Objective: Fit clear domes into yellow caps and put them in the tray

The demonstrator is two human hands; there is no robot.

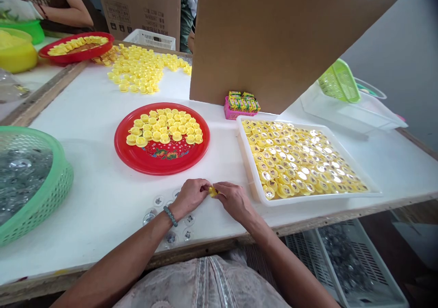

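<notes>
A small yellow plastic piece (212, 191) is pinched between the fingertips of both hands above the white table. My left hand (192, 195), with a beaded bracelet at the wrist, is closed at its left side. My right hand (234, 200) grips it from the right, thumb and fingers together. Fingers hide much of the piece. Around my left wrist lie several clear round discs (188, 234) with small printed pictures. Beyond my hands, a red round tray (164, 164) bears many round yellow pieces. To the right, a white tray (255, 180) is filled with yellow pieces under shiny clear tops.
A green basket (61, 180) of clear parts stands left. Loose yellow pieces (140, 66) spread at the back, near another red tray (75, 58) and a person's gloved hand (18, 9). A cardboard panel (260, 39) rises behind a pink basket (239, 114) of small packets.
</notes>
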